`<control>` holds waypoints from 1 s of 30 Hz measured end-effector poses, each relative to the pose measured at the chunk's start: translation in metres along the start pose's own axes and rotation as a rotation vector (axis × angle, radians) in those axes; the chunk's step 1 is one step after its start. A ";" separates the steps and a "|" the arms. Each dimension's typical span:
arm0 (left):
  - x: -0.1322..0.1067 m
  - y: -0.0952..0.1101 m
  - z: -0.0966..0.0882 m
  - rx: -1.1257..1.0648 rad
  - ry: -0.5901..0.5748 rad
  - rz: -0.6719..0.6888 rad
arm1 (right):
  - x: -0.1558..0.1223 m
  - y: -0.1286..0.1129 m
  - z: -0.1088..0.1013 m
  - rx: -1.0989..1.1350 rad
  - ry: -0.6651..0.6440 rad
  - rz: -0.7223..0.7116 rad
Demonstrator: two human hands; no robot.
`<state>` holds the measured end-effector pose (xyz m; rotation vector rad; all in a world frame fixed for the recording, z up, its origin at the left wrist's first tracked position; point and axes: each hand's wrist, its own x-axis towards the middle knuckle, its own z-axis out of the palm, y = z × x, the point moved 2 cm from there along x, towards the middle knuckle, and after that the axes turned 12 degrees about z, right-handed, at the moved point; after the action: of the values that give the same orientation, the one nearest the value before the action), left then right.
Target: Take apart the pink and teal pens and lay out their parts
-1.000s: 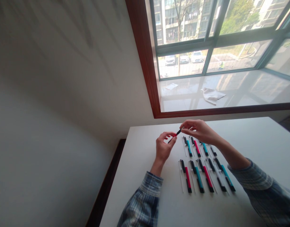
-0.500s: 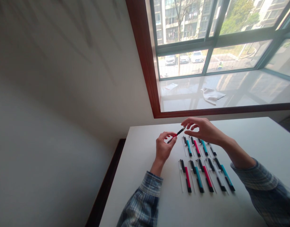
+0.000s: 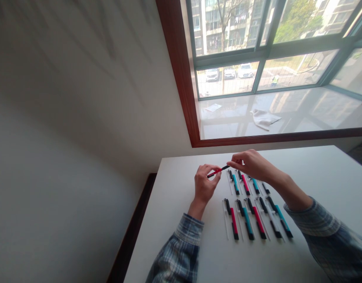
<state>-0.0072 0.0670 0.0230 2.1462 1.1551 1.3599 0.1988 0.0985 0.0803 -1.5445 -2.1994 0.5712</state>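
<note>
Above the white table (image 3: 316, 173), my left hand (image 3: 204, 184) pinches a red and black pen (image 3: 217, 171) by its red barrel. My right hand (image 3: 250, 164) has its fingers closed on the pen's black end, so both hands hold the one pen, which lies almost level between them. Under my right hand and wrist runs a far row of pens (image 3: 245, 184) in teal, red and black. A near row of several pens (image 3: 259, 222) lies closer to me, each beside a thin white refill.
A dark wooden frame (image 3: 183, 86) borders a glossy window sill (image 3: 287, 114), where a white cloth (image 3: 265, 118) and a small paper (image 3: 214, 107) lie. A plain wall fills the left. The table's left edge drops beside a dark skirting board (image 3: 133, 228).
My right hand opened and lifted off the pen's black end half a second ago and has now closed on it again. The pen has tilted closer to level. My left hand stayed put.
</note>
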 end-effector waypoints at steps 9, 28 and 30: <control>-0.004 -0.005 0.002 0.007 0.001 -0.014 | -0.001 0.008 -0.002 0.150 -0.013 -0.062; -0.003 -0.004 0.000 -0.010 0.010 -0.033 | 0.001 0.004 0.001 0.119 -0.017 -0.119; -0.003 -0.004 0.001 -0.007 -0.012 -0.029 | 0.001 0.003 0.000 0.110 -0.017 -0.118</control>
<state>-0.0089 0.0676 0.0182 2.1213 1.1705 1.3344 0.2009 0.1004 0.0789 -1.3494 -2.2151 0.6578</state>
